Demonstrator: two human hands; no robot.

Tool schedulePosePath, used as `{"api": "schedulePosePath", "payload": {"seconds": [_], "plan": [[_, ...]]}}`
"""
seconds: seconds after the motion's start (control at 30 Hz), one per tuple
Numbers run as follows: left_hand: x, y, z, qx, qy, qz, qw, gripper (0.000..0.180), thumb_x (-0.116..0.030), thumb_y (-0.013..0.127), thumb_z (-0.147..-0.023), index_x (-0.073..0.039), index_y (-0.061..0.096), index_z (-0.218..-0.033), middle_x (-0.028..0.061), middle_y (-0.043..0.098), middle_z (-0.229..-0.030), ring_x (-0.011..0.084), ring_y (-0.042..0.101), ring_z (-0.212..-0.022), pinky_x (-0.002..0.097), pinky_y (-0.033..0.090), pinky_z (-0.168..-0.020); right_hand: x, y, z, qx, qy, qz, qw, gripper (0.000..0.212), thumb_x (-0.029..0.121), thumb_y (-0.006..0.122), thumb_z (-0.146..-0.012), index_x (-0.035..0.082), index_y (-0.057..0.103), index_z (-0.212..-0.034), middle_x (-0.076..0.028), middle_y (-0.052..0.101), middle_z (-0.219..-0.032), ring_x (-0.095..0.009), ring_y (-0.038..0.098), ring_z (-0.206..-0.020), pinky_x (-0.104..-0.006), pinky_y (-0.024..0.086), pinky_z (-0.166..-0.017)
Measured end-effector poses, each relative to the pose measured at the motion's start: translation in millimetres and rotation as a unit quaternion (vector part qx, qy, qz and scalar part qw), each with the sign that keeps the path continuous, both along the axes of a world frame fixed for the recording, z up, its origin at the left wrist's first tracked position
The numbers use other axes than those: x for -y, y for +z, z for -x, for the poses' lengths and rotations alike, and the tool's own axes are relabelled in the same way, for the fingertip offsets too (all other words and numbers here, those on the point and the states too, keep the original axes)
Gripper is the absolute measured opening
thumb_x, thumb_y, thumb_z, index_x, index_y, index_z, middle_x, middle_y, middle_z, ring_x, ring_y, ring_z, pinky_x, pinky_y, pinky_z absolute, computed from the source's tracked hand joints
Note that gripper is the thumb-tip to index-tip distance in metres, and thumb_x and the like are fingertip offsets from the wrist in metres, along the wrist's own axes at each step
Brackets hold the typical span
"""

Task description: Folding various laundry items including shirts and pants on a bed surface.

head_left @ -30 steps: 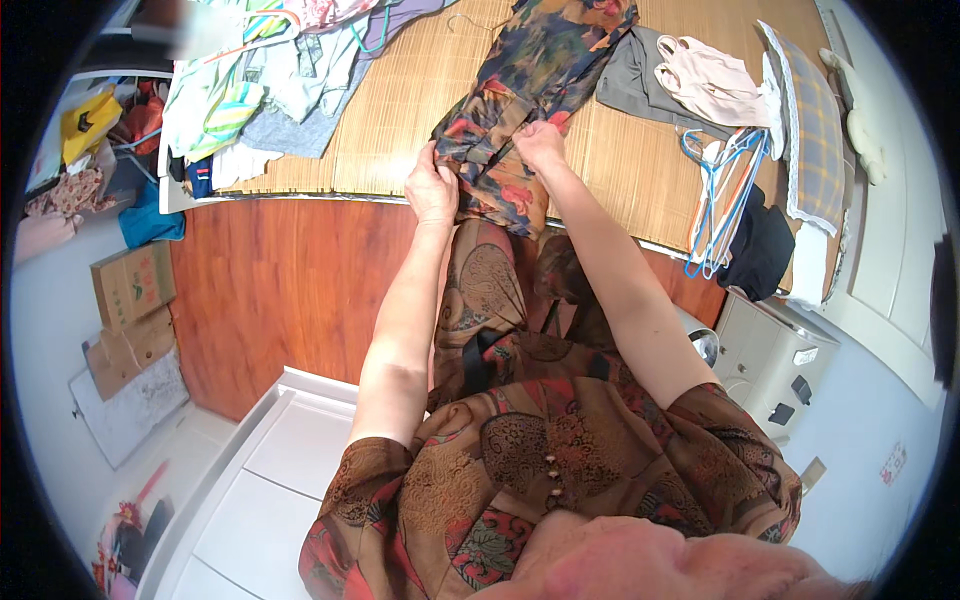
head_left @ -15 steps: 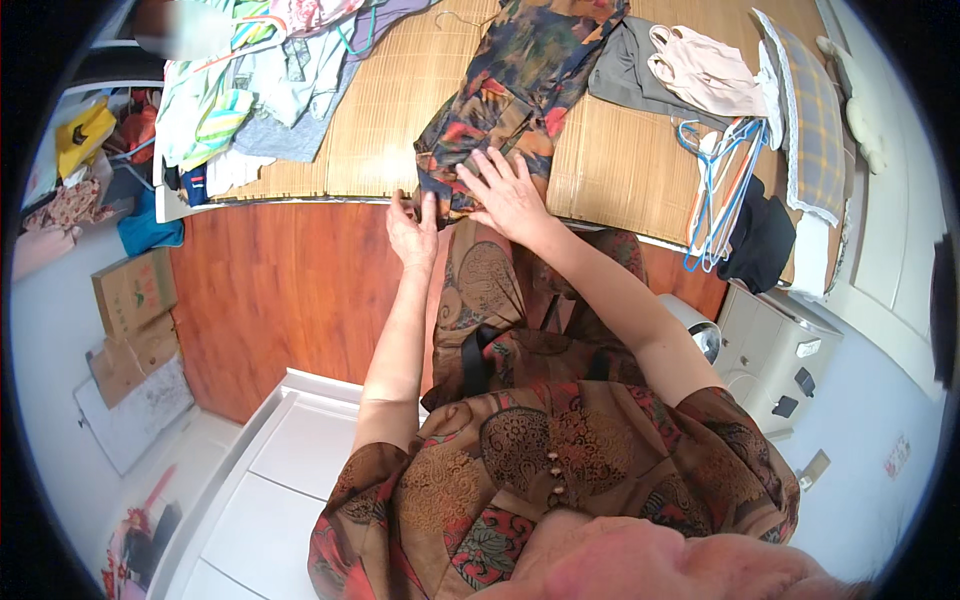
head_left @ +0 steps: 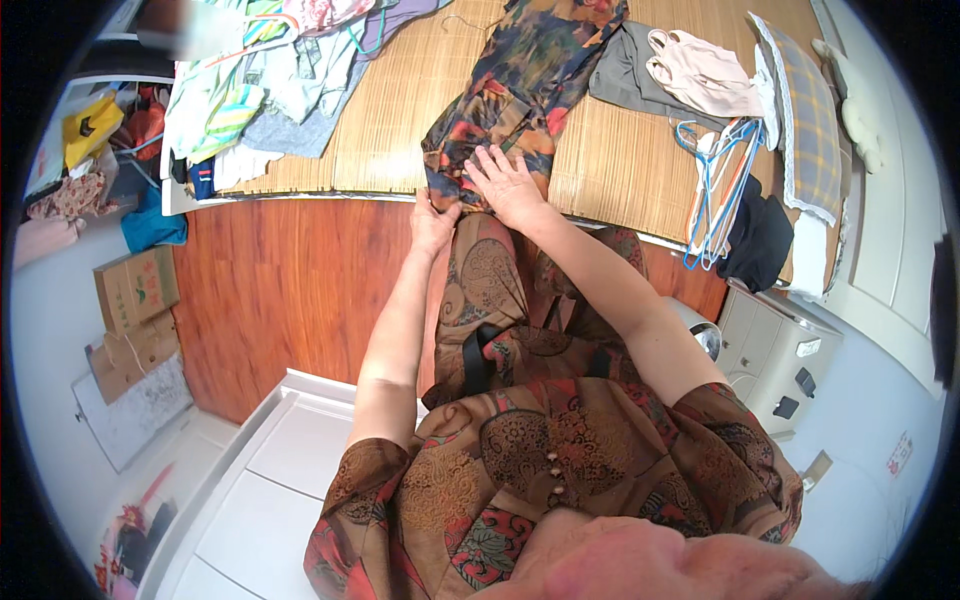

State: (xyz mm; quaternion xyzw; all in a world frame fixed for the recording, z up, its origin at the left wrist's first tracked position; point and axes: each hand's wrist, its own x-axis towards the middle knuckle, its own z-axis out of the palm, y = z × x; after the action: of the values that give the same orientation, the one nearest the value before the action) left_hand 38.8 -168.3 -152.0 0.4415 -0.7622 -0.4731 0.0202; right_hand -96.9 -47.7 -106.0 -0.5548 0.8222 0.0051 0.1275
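Observation:
A dark garment with a multicoloured floral print (head_left: 535,85) lies folded lengthwise on the bamboo mat, its near end at the mat's front edge. My right hand (head_left: 510,190) rests on top of this near end, palm down with fingers spread. At the left near corner, my left hand (head_left: 432,225) has its thumb and fingers closed on the cloth's edge. The fingertips there are partly hidden by the fabric.
The bamboo mat (head_left: 385,110) covers the bed. Heaped clothes (head_left: 300,85) lie at left. Grey folded cloth (head_left: 640,75), a pale pink top (head_left: 700,70), plastic hangers (head_left: 722,190) and a checked pillow (head_left: 805,120) are at right. Cardboard boxes (head_left: 138,285) stand on the left.
My left hand has moved slightly right and its thumb has closed toward the cloth. The garment's near end has shifted a little right. My right hand stays flat on it.

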Motion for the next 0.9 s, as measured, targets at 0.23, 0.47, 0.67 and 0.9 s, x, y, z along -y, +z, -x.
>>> {"api": "schedulePosePath", "payload": {"seconds": [0.23, 0.47, 0.67, 0.9], "plan": [[18, 3, 4, 0.071, -0.078, 0.083, 0.991, 0.033, -0.021, 0.072, -0.073, -0.002, 0.06, -0.096, 0.0145, 0.063, -0.094, 0.0236, 0.061, -0.09, 0.033, 0.048, -0.079, -8, -23, -13, -0.054, -0.018, 0.101, 0.993, 0.048, 0.013, 0.049, -0.086, 0.004, 0.042, -0.132, -0.019, 0.036, -0.141, -0.035, 0.035, -0.13, -0.0457, 0.033, -0.102], [-8, -7, -7, -0.084, 0.274, -0.21, 0.935, 0.059, -0.027, 0.079, -0.073, 0.001, 0.05, -0.116, 0.009, 0.057, -0.107, 0.0173, 0.056, -0.092, 0.0294, 0.047, -0.079, -6, -19, -6, -0.001, 0.006, 0.135, 0.991, 0.044, 0.011, 0.045, -0.086, 0.002, 0.045, -0.129, -0.018, 0.04, -0.137, -0.033, 0.039, -0.126, -0.0407, 0.038, -0.099], [12, 0, -11, -0.047, 0.107, -0.332, 0.936, 0.026, -0.022, 0.069, -0.083, -0.005, 0.064, -0.102, 0.001, 0.066, -0.091, 0.0088, 0.06, -0.079, 0.0254, 0.047, -0.074, -2, 2, -4, 0.022, -0.006, 0.085, 0.996, 0.063, 0.016, 0.06, -0.08, 0.005, 0.035, -0.137, -0.015, 0.038, -0.139, -0.03, 0.038, -0.127, -0.041, 0.038, -0.097], [26, 53, 1, -0.135, 0.087, -0.404, 0.9, 0.019, -0.021, 0.057, -0.09, -0.006, 0.062, -0.102, 0.0037, 0.066, -0.088, 0.013, 0.063, -0.078, 0.028, 0.051, -0.07, -3, 14, 6, 0.115, -0.029, 0.047, 0.992, 0.09, 0.02, 0.077, -0.068, 0.007, 0.027, -0.141, -0.01, 0.035, -0.143, -0.028, 0.036, -0.129, -0.0429, 0.035, -0.1]]}}
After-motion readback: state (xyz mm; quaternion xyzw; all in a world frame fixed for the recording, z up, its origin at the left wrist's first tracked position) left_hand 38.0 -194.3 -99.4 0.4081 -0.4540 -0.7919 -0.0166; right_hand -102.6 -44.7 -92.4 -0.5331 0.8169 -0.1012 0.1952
